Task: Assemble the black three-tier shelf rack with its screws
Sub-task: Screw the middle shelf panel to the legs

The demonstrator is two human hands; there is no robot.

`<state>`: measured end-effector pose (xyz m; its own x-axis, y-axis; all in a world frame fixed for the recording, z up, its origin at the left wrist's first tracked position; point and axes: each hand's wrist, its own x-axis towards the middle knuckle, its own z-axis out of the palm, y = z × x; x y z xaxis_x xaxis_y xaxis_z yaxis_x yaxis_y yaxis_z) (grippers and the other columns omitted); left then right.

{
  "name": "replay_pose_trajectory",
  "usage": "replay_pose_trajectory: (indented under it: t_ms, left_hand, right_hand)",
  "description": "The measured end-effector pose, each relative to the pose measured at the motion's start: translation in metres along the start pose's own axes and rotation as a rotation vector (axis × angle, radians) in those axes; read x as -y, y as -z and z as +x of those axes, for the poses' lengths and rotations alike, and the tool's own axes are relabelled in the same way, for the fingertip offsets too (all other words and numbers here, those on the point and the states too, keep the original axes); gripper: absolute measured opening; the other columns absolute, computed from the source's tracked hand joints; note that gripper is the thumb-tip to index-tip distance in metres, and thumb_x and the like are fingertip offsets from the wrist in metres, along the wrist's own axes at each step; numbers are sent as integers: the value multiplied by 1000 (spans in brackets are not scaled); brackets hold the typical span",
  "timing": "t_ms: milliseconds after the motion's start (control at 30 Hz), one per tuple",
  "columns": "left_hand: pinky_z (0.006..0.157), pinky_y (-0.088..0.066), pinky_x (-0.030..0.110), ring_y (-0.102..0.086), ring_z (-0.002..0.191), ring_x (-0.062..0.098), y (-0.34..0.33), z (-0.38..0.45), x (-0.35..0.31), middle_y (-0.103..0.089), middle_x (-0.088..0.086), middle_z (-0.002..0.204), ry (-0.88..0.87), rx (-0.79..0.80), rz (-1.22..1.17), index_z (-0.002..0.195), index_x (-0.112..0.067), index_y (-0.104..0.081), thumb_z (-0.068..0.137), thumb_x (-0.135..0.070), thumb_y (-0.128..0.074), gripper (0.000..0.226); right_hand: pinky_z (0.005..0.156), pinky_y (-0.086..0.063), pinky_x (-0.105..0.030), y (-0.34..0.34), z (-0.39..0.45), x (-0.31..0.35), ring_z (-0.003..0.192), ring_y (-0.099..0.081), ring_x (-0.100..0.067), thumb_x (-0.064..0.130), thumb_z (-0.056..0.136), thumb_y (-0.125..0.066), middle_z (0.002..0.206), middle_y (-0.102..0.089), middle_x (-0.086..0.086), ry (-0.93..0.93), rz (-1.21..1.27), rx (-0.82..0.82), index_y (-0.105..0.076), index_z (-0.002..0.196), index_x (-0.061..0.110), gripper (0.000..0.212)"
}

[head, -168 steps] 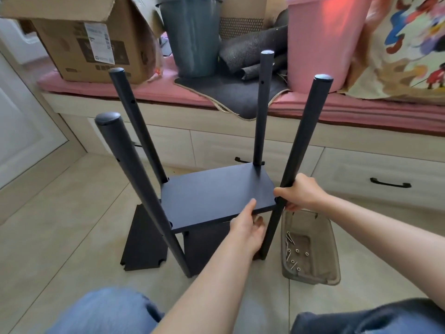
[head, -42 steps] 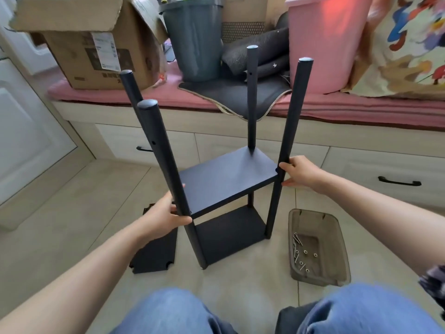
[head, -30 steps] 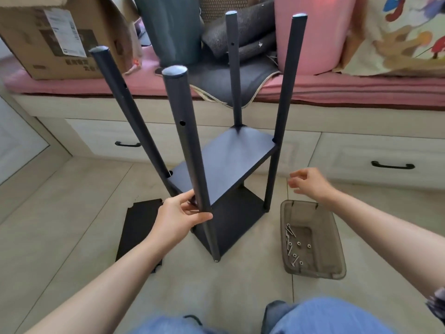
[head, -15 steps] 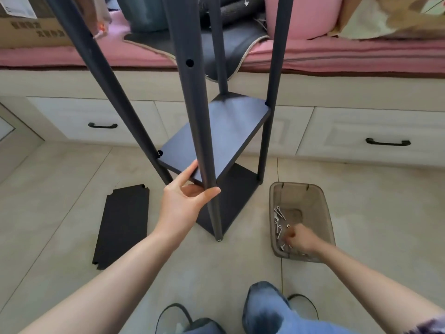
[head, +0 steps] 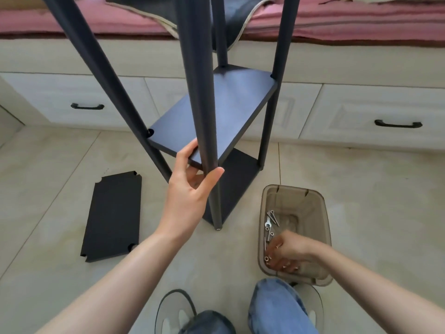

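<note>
Black shelf rack (head: 216,112) standing on the tiled floor (head: 373,189), partly assembled, steadied by one hand while the other reaches for screws.

Two shelves sit fixed between four upright posts, the nearest post (head: 204,121) in the foreground; the left hand (head: 190,186) curls thumb and fingers around this post at the corner of the upper fitted shelf; a loose shelf panel (head: 113,216) lies flat on the floor to the left, apart from the rack; right of the rack stands a translucent brown bin (head: 320,213) holding screws (head: 271,222); the right hand (head: 287,251) is inside it, fingers curled down among the screws, whether pinching one cannot be told; white drawers (head: 361,112) lie behind.
</note>
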<state>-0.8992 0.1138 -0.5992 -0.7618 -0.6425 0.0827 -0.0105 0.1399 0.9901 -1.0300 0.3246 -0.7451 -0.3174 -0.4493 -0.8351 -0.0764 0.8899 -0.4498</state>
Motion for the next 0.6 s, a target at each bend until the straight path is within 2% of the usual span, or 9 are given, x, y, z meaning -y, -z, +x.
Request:
replay_pose_trajectory:
  t_ms: [67,133,200,267,333,400,433,500,600]
  left_hand:
    - [80,-51,9,-71,103,12,-5,-6,-3,-71,-8,107,-7,-27,-13,139,-37,-49,88,-34,-75,57]
    - [76,-51,7,-72,100,7,-10,-15,-6,-73,-8,111,-5,-51,-18,141,-33,-50,86,-30,-78,61]
    - [75,-51,7,-72,97,3,-14,-21,-9,-75,-8,110,3,-62,-38,142,-30,-52,84,-28,-81,65]
    - [76,-53,9,-73,96,5,-15,-23,-10,-76,-7,108,5,-67,-69,141,-27,-54,79,-28,-84,69]
    - [79,-54,11,-74,96,8,-14,-22,-8,-78,-9,103,-3,-66,-84,140,-24,-56,74,-30,-84,72]
    - [81,-56,15,-75,95,11,-12,-20,-4,-78,-9,100,-15,-54,-81,141,-23,-57,72,-31,-85,74]
    - [82,-56,15,-75,95,12,-10,-19,-3,-78,-9,98,-19,-43,-74,141,-24,-57,72,-31,-85,75]
    - [82,-56,15,-75,94,11,-6,-18,0,-78,-9,97,-19,-14,-60,142,-28,-56,70,-32,-85,78]
    - [83,-56,15,-75,94,9,-4,-18,3,-78,-12,99,-9,14,-51,142,-31,-55,68,-31,-85,80]
  right_hand:
    - [59,-59,-27,-3,0,-3,71,-75,-18,-1,93,-60,87,-77,-11,-81,73,32,-64,112,4,20]
    - [59,-60,-29,-6,3,-6,71,-76,-23,0,94,-59,84,-77,-13,-119,110,1,-64,108,2,15]
    - [52,-57,-25,-5,11,-4,64,-75,-21,4,97,-57,77,-75,-12,-107,135,-118,-65,99,2,9]
    - [47,-53,-24,1,27,-1,55,-72,-18,9,100,-52,70,-72,-12,-53,119,-302,-67,91,1,19]
    - [62,-59,-33,7,45,1,68,-74,-24,12,100,-52,77,-73,-15,-6,67,-441,-71,90,-1,25]
    - [83,-56,-38,8,60,0,93,-70,-31,16,100,-54,98,-73,-17,10,-1,-527,-71,102,1,23]
    - [88,-53,-37,8,66,0,102,-67,-33,17,99,-56,107,-71,-18,11,-28,-547,-69,109,2,23]
    - [92,-49,-37,5,74,0,111,-63,-35,16,98,-57,115,-68,-19,11,-61,-563,-64,115,3,23]
    - [89,-50,-38,2,79,0,109,-62,-36,11,98,-54,115,-67,-21,19,-103,-599,-60,114,4,19]
